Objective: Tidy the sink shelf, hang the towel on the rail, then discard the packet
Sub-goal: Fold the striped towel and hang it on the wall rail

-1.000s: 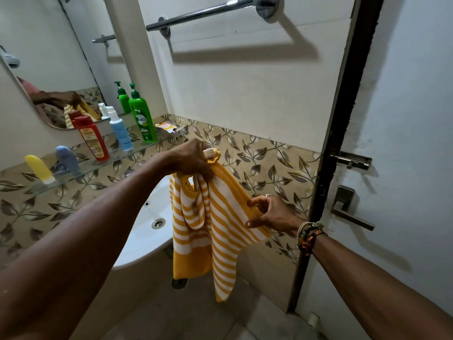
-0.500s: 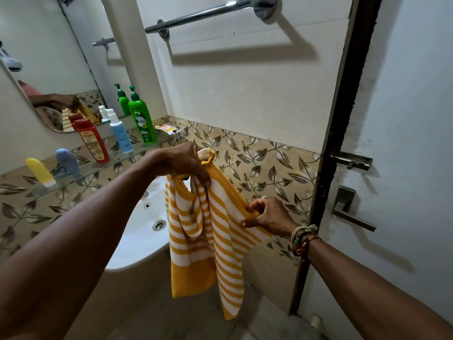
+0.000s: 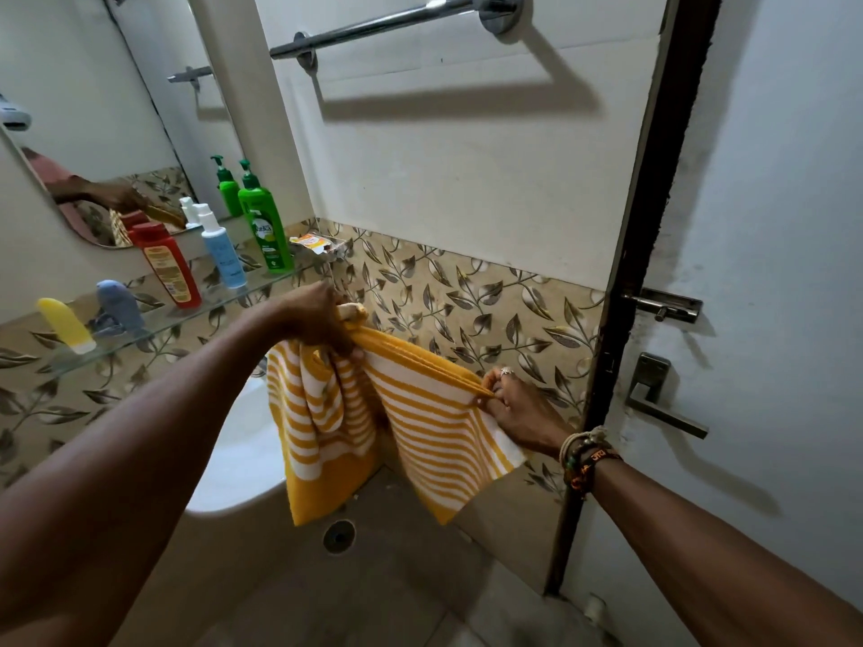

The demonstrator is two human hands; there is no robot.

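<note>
**Towel [image 3: 420, 413] in both hands, below the rail [image 3: 387, 23]**

Far left: glass shelf [image 3: 154, 326] with bottles standing upright and the packet [image 3: 312, 242] at its right end. Left hand [image 3: 317, 319] grips the towel's bunched top edge. Right hand [image 3: 518, 413] pinches the same edge, which is taut between them. The cloth hangs beside the sink [image 3: 233, 459].

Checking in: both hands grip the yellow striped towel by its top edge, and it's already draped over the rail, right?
Not quite. The head view shows the left hand and right hand gripping the yellow striped towel by its top edge, but it isn't draped over the rail. It hangs between the hands, below the bare rail.
</note>
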